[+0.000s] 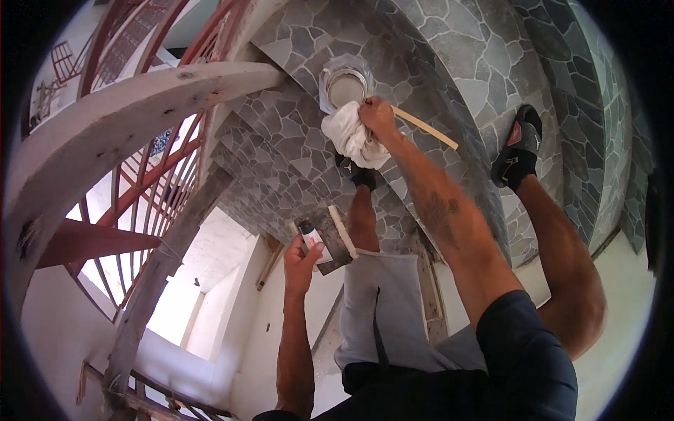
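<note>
My left hand is closed around a small white tube with a black cap. Against the tube, in the same grip, is a dark flat plate with a pale strip along one edge; its exact kind I cannot make out. My right hand grips a bunched white cloth, which hangs beside the near rim of an open can. Greyish contents show inside the can, and clear plastic surrounds it. Just right of my right hand, a thin wooden stick slants away over the stone-patterned step.
Curving stairs with a grey stone pattern descend around me, with my feet on different steps. At left run a thick whitish wooden handrail and red railing bars. A wooden post stands lower left, beside a bright opening.
</note>
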{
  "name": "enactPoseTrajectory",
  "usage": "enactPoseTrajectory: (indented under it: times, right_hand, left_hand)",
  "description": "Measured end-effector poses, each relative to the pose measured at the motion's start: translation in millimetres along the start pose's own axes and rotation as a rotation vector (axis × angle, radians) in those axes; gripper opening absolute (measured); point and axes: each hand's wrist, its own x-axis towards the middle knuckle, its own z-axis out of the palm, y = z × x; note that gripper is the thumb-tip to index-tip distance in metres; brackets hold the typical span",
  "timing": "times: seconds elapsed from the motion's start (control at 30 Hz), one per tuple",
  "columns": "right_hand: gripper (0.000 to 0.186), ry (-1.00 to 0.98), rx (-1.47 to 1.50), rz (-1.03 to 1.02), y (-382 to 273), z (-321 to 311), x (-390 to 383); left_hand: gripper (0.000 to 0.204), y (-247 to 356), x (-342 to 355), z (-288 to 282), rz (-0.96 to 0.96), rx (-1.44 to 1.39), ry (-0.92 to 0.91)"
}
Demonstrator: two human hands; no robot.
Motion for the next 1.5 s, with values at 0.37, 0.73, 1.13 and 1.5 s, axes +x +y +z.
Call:
enactPoseTrajectory:
  times: [0.37,0.73,1.13,1.5]
  right_hand:
    - [0.034,-0.062,-0.168,0.036,7.3,21.5,30.0]
    - [0.033,-0.663,-0.920,-0.668,31.9,-41.7,28.5]
    - [0.032,-0.738,-1.077,-0.486,-90.2,-137.3,114.8]
    - [0.053,-1.057,-1.091,-0.694,-95.9,-65.3,176.7]
  left_hand:
    - [0.030,-13.2,23.8,17.9,-0.010,-0.157,0.006]
    - [0.034,-39.9,76.5,7.7,0.028,-0.384,0.005]
    - [0.035,-45.6,242.5,84.5,0.000,-1.359,-0.161]
    - [0.028,-39.1,268.2,131.9,0.217,-1.431,-0.286]
